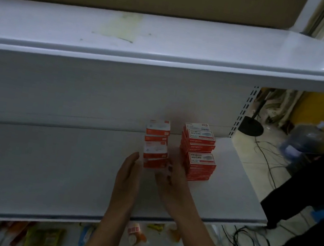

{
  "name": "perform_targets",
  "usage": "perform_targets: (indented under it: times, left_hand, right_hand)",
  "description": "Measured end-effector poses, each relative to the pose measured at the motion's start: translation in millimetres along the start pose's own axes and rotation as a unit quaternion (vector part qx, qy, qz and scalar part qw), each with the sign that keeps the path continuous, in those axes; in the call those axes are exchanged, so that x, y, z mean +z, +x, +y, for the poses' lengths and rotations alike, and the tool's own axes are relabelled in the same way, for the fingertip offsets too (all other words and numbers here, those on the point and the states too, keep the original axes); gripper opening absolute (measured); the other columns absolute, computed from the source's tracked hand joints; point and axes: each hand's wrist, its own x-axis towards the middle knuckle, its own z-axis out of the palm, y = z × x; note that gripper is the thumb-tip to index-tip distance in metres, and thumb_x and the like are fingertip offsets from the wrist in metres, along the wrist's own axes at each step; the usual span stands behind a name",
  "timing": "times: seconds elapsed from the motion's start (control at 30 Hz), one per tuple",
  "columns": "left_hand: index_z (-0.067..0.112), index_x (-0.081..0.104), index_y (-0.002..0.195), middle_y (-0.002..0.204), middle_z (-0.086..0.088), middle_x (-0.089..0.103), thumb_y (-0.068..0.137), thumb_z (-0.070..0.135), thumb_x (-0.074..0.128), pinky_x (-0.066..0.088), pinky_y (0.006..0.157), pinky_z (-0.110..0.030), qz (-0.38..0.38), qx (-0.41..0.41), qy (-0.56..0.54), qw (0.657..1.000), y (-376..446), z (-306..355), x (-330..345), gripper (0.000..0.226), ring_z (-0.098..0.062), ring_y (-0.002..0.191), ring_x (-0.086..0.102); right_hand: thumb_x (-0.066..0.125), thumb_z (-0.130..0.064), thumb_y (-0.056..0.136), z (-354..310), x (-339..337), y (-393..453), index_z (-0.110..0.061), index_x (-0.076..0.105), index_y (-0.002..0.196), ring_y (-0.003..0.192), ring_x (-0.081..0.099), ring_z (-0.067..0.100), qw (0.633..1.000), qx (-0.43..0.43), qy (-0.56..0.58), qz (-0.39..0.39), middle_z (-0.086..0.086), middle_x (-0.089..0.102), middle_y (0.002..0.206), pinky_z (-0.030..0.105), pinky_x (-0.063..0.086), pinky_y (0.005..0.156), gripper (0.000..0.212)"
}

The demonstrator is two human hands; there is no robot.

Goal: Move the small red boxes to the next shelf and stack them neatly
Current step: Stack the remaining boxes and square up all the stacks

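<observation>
Small red and white boxes stand in stacks on the white middle shelf [63, 170]. A short front-left stack [155, 157] and a stack behind it [157, 130] sit left of two taller stacks, front [200, 168] and rear [199, 138]. My left hand [126, 181] is flat and open just left of the front-left stack. My right hand [173, 180] reaches between that stack and the tall front one, fingers against the box sides; whether it grips anything is not clear.
The white top shelf [171, 38] overhangs above. The lower shelf holds several snack packets [45, 236]. To the right, a person in dark trousers [304, 200] stands on tiled floor with cables [243, 244], a water jug [303, 144] and a stand base [251, 126].
</observation>
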Motion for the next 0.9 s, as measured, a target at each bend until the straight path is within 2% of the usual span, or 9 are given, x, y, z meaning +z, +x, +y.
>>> perform_targets:
  times: [0.07, 0.13, 0.23, 0.33, 0.47, 0.6, 0.67, 0.8, 0.9]
  left_hand:
    - [0.023, 0.040, 0.142, 0.146, 0.006, 0.041, 0.101, 0.027, 0.037, 0.028, 0.110, -0.026, -0.007, -0.007, 0.005, 1.000, 6.8, 5.8, 2.6, 0.041, -0.010, 0.133, 0.038]
    - [0.032, 0.049, 0.132, 0.136, 0.011, 0.049, 0.101, 0.023, 0.038, 0.034, 0.101, -0.016, -0.020, 0.015, -0.017, 1.000, 11.3, 11.7, 6.3, 0.034, -0.001, 0.122, 0.047]
    - [0.032, 0.060, 0.117, 0.117, 0.013, 0.064, 0.100, 0.014, 0.039, 0.044, 0.085, -0.009, -0.048, 0.041, -0.052, 0.997, 20.8, 13.0, 10.5, 0.032, 0.001, 0.107, 0.059]
    - [0.026, 0.056, 0.127, 0.121, 0.010, 0.064, 0.100, 0.013, 0.038, 0.045, 0.093, -0.017, -0.054, 0.039, -0.054, 0.996, 27.5, 4.5, 14.8, 0.035, 0.000, 0.111, 0.058]
    - [0.027, 0.048, 0.135, 0.130, 0.008, 0.058, 0.101, 0.017, 0.038, 0.039, 0.095, -0.016, -0.040, 0.018, -0.066, 0.997, 25.2, -0.6, 23.5, 0.037, -0.007, 0.119, 0.053]
    - [0.021, 0.036, 0.143, 0.134, 0.005, 0.050, 0.102, 0.020, 0.036, 0.035, 0.081, 0.005, -0.035, 0.011, -0.046, 0.998, 21.6, -4.8, 30.6, 0.042, -0.006, 0.119, 0.048]
    - [0.017, 0.031, 0.145, 0.136, 0.003, 0.048, 0.101, 0.021, 0.036, 0.032, 0.078, 0.008, -0.037, 0.016, -0.031, 0.999, 21.1, -5.8, 31.2, 0.044, -0.003, 0.116, 0.045]
    - [0.019, 0.039, 0.141, 0.129, 0.005, 0.053, 0.101, 0.021, 0.037, 0.037, 0.079, 0.004, -0.047, 0.024, -0.035, 0.998, 23.8, -4.5, 27.3, 0.040, -0.004, 0.111, 0.051]
    - [0.024, 0.043, 0.138, 0.133, 0.007, 0.054, 0.102, 0.028, 0.035, 0.039, 0.100, -0.019, -0.050, 0.012, -0.051, 0.997, 26.3, -3.0, 23.7, 0.038, -0.008, 0.122, 0.050]
  right_hand:
    - [0.044, -0.053, 0.083, -1.9, 4.5, 12.1, -0.030, 0.047, 0.123, 0.114, 0.051, 0.006, 0.999, -0.008, -0.006, 0.048, -0.006, 0.051, 0.121, 0.025, 0.045, 0.094, 0.046]
    - [0.048, -0.040, 0.089, -4.9, 5.6, 19.4, -0.021, 0.050, 0.114, 0.107, 0.052, 0.005, 0.996, -0.014, -0.005, 0.089, -0.005, 0.053, 0.112, 0.016, 0.041, 0.089, 0.032]
    - [0.049, -0.020, 0.095, -1.2, 10.5, 25.0, -0.014, 0.047, 0.120, 0.109, 0.045, 0.008, 0.994, -0.009, -0.017, 0.109, -0.003, 0.048, 0.117, 0.021, 0.035, 0.094, 0.026]
    - [0.047, -0.018, 0.097, 1.9, 15.0, 30.8, -0.021, 0.050, 0.119, 0.112, 0.047, 0.000, 0.995, -0.003, 0.032, 0.091, -0.008, 0.052, 0.119, 0.019, 0.038, 0.099, 0.023]
    - [0.045, -0.018, 0.098, -0.3, 18.8, 30.0, -0.027, 0.053, 0.122, 0.114, 0.054, 0.001, 0.993, 0.007, 0.092, 0.076, -0.015, 0.059, 0.117, 0.025, 0.044, 0.099, 0.027]
    - [0.044, -0.020, 0.099, -1.6, 22.8, 22.8, -0.041, 0.052, 0.113, 0.104, 0.055, -0.013, 0.991, -0.004, 0.112, 0.078, -0.025, 0.060, 0.108, 0.011, 0.045, 0.089, 0.026]
    - [0.045, -0.021, 0.099, 0.6, 25.4, 21.4, -0.039, 0.053, 0.117, 0.106, 0.057, -0.009, 0.990, -0.002, 0.116, 0.084, -0.022, 0.062, 0.110, 0.015, 0.046, 0.094, 0.026]
    - [0.045, -0.026, 0.099, 3.7, 21.4, 21.4, -0.033, 0.053, 0.125, 0.112, 0.058, 0.003, 0.988, 0.018, 0.140, 0.065, -0.018, 0.062, 0.115, 0.029, 0.046, 0.100, 0.028]
    - [0.044, -0.024, 0.099, 3.4, 15.1, 19.0, -0.028, 0.052, 0.126, 0.113, 0.056, 0.004, 0.985, 0.027, 0.166, 0.050, -0.014, 0.061, 0.117, 0.029, 0.045, 0.101, 0.029]
